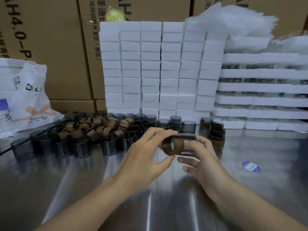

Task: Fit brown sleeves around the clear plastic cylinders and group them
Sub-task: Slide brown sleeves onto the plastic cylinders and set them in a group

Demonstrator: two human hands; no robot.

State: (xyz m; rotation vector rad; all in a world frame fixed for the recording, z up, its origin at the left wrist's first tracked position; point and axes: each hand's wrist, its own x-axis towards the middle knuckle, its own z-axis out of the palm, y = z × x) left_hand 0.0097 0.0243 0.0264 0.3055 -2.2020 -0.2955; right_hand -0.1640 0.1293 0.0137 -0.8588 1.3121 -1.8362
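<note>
Brown sleeve point(172, 146) in left hand point(145, 152), seemingly touching clear cylinder point(189, 146) (right hand point(203, 158)).

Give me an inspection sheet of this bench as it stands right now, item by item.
Surface: shiny metal table, reflective.
Job's things: brown sleeve meeting the end of the clear cylinder, both in hand; loose sleeves piled at left; bare cylinders in rows; sleeved cylinders grouped at right.
Clutter: white plastic bag at left; blue sticker on the table at right.
Grippers: left hand pinches the sleeve; right hand holds the cylinder.
Cables: thin dark line at far left, maybe a cord.
Surroundings: stacked white boxes; cardboard cartons behind; white trays stacked at right.
</note>
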